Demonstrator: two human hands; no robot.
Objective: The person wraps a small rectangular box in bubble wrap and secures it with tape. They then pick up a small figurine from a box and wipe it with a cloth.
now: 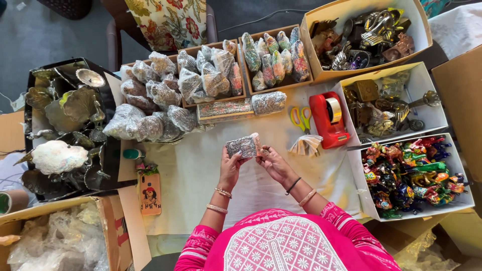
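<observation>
Both hands, the left hand (230, 168) and right hand (271, 163), grip a small bubble-wrapped parcel (242, 146) by its ends. It looks light, cushioned, perhaps fragile. A red tape dispenser (329, 119) sits at two o'clock.

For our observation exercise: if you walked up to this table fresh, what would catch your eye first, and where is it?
Dead centre, the left hand and right hand hold a small bubble-wrapped item above the white cloth. At far right sits a box of brightly painted figurines. A red tape dispenser stands just beyond the hands.

Two hands (230, 168) (273, 163), one wrapped packet (242, 146), one tape dispenser (329, 119), one scissors (300, 118), one phone (150, 193)
</observation>
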